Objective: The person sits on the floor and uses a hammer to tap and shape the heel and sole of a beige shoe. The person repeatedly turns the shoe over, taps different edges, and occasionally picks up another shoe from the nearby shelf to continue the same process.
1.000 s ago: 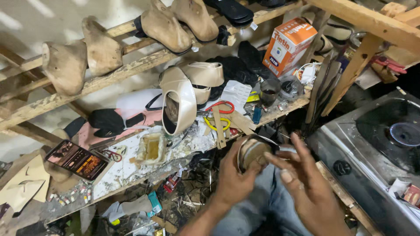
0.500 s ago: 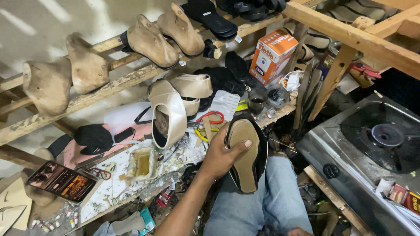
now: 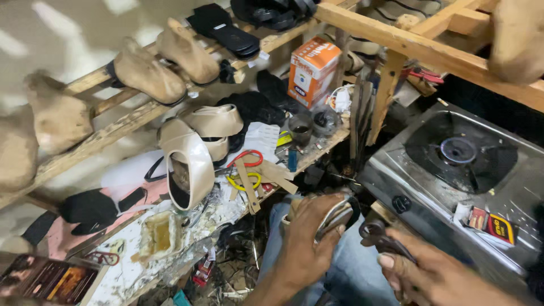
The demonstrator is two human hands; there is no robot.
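Note:
My left hand [image 3: 306,241] is wrapped around a dark shoe piece with a tan inner face [image 3: 341,213], held edge-on above my lap. To its right, my right hand [image 3: 433,275] grips a dark metal tool with looped handles, like scissors or pincers [image 3: 381,235]. The tool's tip points toward the shoe piece and sits just short of it. My jeans-covered legs [image 3: 351,277] are below both hands.
A cluttered workbench [image 3: 226,209] holds a beige shoe on a last [image 3: 187,164], a glue tub [image 3: 158,235], red and yellow scissors [image 3: 245,170] and an orange box [image 3: 311,71]. Wooden lasts [image 3: 147,73] rest on a slatted rack. A gas stove [image 3: 459,153] stands at right.
My left hand has lowered the shoe piece and turned it from flat-on to edge-on. My right hand has come back into view holding the dark tool. The view has shifted left.

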